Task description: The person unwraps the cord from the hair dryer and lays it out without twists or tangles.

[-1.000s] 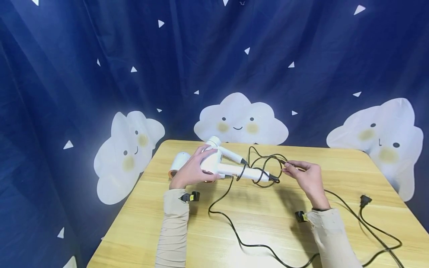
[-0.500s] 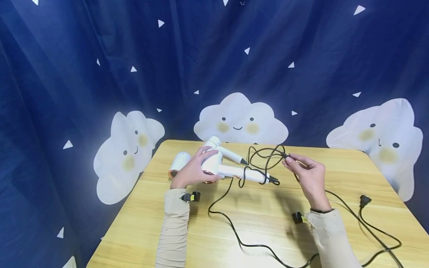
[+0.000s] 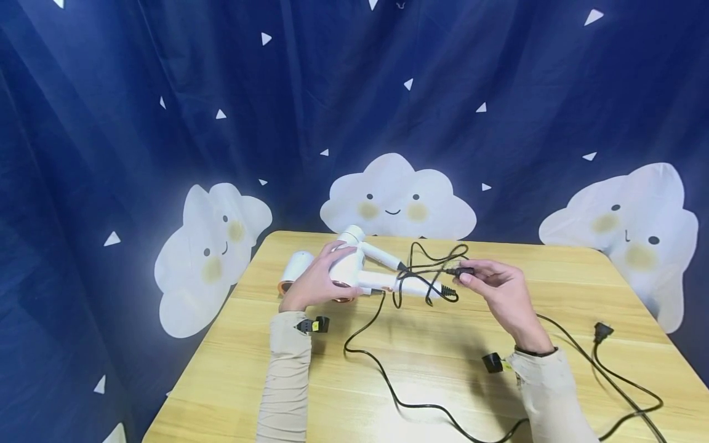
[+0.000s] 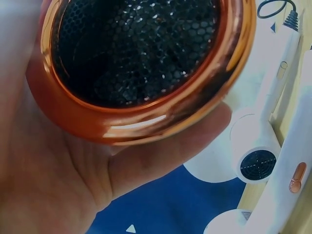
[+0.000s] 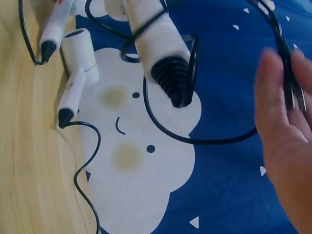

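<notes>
My left hand (image 3: 318, 282) grips the head of a white hair dryer (image 3: 348, 272), its thumb and fingers spread around the barrel. In the left wrist view the dryer's copper-coloured ring (image 4: 141, 127) surrounds a dark mesh. Its handle points right, and a black cord (image 3: 426, 277) crosses it in loose loops. Between the thumb and fingers of my right hand (image 3: 504, 295) is a black plug (image 3: 461, 271), held just beyond the handle's end. Metal prongs (image 5: 295, 97) show on it in the right wrist view.
A second white hair dryer (image 3: 382, 255) lies behind the gripped one, a third (image 3: 299, 266) to its left, partly covered by my left hand. Another black plug (image 3: 604, 332) rests at the right of the wooden table (image 3: 221, 381). A long cord (image 3: 393, 397) winds across the front.
My right hand first drew the plug up and right, then brought it back left. The cord loops around the handle have shifted and changed shape. The left hand stays on the dryer.
</notes>
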Demonstrator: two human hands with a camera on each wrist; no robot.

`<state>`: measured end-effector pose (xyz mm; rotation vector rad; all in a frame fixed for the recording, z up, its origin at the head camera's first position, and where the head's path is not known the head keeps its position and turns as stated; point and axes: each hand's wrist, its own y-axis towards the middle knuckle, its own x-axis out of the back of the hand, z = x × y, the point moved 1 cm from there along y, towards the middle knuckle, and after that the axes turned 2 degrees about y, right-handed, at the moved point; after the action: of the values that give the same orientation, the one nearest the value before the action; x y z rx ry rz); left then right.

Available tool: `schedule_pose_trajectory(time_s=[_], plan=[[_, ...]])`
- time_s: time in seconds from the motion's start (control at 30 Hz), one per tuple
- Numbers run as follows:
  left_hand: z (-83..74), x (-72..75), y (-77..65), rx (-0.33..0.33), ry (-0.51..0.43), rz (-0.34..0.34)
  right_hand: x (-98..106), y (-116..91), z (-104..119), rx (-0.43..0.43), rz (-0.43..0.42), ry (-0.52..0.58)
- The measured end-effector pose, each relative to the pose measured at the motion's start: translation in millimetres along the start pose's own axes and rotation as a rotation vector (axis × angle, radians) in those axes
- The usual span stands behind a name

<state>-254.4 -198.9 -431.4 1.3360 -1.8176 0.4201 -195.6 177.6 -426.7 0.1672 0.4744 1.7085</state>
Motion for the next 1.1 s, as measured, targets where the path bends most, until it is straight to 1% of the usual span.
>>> schedule_pose_trajectory(time_s=[0.07, 0.1, 0.2, 0.3, 0.4, 0.5, 0.63, 0.73, 0.9, 1.1], plan=[[1.5, 1.1, -0.1, 0.001, 0.003, -0.008, 1.7, -0.7, 0.5, -0.012, 0.097, 0.014], [2.1, 1.6, -0.1, -0.002, 0.004, -0.012, 2.4, -1.0, 0.9, -0.023, 0.135, 0.005], [3.5, 3.0, 0.2, -0.012, 0.01, -0.019, 4.3, -2.2, 1.8, -0.065, 0.223, -0.017], [3.8, 3.8, 0.5, -0.016, 0.016, -0.019, 5.2, -3.1, 4.0, -0.111, 0.266, -0.104], [3.7, 4.2, 0.5, -0.016, 0.02, -0.017, 5.7, -4.3, 6.0, -0.156, 0.311, -0.227], [3.9, 4.3, 0.5, -0.017, 0.02, -0.02, 5.9, -6.1, 7.4, -0.189, 0.379, -0.328], [4.8, 3.9, 0.7, -0.017, 0.026, -0.024, 5.9, -8.4, 7.7, -0.184, 0.465, -0.412], [5.1, 3.6, 0.6, -0.017, 0.027, -0.026, 5.4, -9.0, 7.7, -0.182, 0.505, -0.463], [5.8, 3.6, 0.2, -0.015, 0.015, -0.032, 3.4, -8.8, 7.5, -0.205, 0.535, -0.541], [6.0, 4.6, -0.1, -0.019, 0.006, -0.044, 2.2, -7.9, 8.5, -0.15, 0.534, -0.669]])
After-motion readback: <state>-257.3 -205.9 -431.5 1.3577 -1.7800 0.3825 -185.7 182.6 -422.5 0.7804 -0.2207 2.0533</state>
